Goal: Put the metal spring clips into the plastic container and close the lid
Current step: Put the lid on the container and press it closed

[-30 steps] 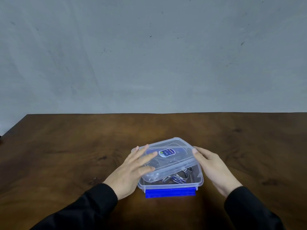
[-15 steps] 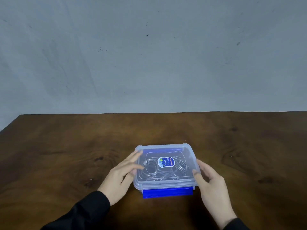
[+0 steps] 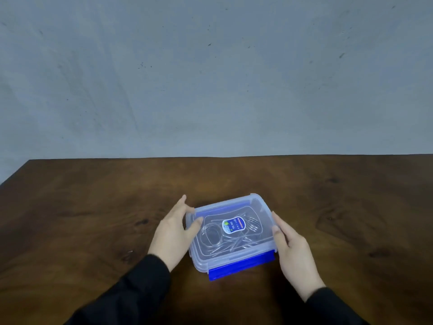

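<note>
A clear plastic container (image 3: 199, 259) sits on the wooden table, turned slightly so its right end points away. Its clear lid (image 3: 260, 207), with a blue and white label (image 3: 233, 225), lies flat on top. A blue latch flap (image 3: 241, 266) sticks out along the near edge. Metal spring clips (image 3: 212, 235) show through the lid, inside the container. My left hand (image 3: 174, 233) holds the left end, thumb on the lid. My right hand (image 3: 293, 249) holds the right end, thumb on the rim.
The dark wooden table (image 3: 93, 219) reaches back to a grey wall (image 3: 210, 78). Its left corner is cut off at the far left. Black sleeves cover both forearms.
The lid came down from tilted to flat on the container. Both hands then shifted to the container's ends, and the container turned a little anticlockwise.
</note>
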`<control>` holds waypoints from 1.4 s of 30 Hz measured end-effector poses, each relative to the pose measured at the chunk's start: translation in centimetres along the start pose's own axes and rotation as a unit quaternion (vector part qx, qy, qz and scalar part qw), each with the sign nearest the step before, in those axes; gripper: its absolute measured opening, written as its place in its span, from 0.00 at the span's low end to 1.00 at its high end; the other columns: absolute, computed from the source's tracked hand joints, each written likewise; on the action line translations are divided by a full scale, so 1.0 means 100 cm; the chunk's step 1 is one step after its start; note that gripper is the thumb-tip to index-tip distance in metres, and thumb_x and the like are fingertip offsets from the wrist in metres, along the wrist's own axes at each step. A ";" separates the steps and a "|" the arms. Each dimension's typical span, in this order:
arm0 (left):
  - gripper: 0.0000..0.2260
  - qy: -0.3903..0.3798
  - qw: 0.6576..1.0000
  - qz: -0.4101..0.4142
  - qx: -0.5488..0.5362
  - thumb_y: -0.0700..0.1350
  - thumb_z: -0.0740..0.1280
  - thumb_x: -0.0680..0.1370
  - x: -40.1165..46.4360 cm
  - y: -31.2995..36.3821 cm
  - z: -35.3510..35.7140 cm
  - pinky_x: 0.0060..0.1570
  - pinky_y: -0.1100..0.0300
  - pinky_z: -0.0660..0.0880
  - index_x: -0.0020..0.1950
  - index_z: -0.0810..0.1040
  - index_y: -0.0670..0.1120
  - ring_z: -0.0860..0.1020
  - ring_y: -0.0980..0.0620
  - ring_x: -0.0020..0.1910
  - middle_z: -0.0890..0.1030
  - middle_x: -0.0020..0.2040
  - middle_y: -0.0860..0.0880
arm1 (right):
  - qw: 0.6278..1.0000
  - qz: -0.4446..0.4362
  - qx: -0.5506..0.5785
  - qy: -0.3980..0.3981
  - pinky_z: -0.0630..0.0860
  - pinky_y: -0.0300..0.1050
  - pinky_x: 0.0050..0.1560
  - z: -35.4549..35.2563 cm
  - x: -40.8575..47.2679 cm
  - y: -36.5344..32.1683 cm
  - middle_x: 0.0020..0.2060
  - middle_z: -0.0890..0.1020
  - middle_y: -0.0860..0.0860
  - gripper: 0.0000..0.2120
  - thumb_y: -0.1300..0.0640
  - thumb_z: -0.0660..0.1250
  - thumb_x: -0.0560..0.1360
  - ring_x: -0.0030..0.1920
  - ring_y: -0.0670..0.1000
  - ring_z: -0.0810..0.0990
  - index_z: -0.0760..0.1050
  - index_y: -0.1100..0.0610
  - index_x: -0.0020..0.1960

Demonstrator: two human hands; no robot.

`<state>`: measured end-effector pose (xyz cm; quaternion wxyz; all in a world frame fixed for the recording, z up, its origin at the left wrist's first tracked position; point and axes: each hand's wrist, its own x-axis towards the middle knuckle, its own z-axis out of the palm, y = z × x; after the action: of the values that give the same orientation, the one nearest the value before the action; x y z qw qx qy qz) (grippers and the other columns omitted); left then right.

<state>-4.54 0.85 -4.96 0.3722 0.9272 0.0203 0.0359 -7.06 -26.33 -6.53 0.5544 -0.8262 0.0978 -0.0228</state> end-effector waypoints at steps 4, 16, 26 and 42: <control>0.11 -0.133 0.990 -0.035 -0.024 0.55 0.64 0.80 0.034 0.014 -0.014 0.54 0.53 0.79 0.60 0.76 0.54 0.81 0.58 0.50 0.82 0.56 0.58 | 0.998 0.006 -0.046 -0.032 0.75 0.29 0.45 0.011 0.039 -0.017 0.67 0.79 0.48 0.22 0.47 0.58 0.83 0.56 0.40 0.77 0.69 0.51 0.76; 0.36 -0.087 0.973 -0.178 -0.120 0.64 0.65 0.75 -0.029 0.012 0.020 0.44 0.59 0.81 0.78 0.61 0.51 0.83 0.53 0.51 0.81 0.63 0.48 | 0.976 0.154 0.149 -0.042 0.76 0.56 0.66 0.030 -0.023 -0.002 0.68 0.77 0.51 0.55 0.33 0.76 0.62 0.63 0.52 0.80 0.56 0.51 0.80; 0.20 -0.058 0.935 -0.170 -0.306 0.48 0.74 0.76 -0.029 0.023 0.025 0.44 0.64 0.80 0.65 0.73 0.56 0.83 0.59 0.49 0.82 0.55 0.55 | 0.989 0.084 0.111 -0.043 0.85 0.44 0.48 0.028 -0.004 -0.012 0.59 0.82 0.49 0.20 0.51 0.71 0.77 0.54 0.47 0.84 0.74 0.46 0.68; 0.22 -0.071 0.937 -0.113 -0.323 0.45 0.55 0.85 -0.015 0.041 0.054 0.39 0.72 0.77 0.78 0.54 0.54 0.79 0.60 0.52 0.75 0.57 0.60 | 0.999 -0.005 0.011 -0.043 0.81 0.35 0.41 0.034 0.009 -0.012 0.54 0.84 0.47 0.13 0.53 0.58 0.84 0.50 0.43 0.84 0.72 0.46 0.68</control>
<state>-5.52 -5.97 -6.11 0.6536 0.7489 0.0854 -0.0680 -5.51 -22.95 -6.75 0.5670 -0.8207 0.0692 0.0085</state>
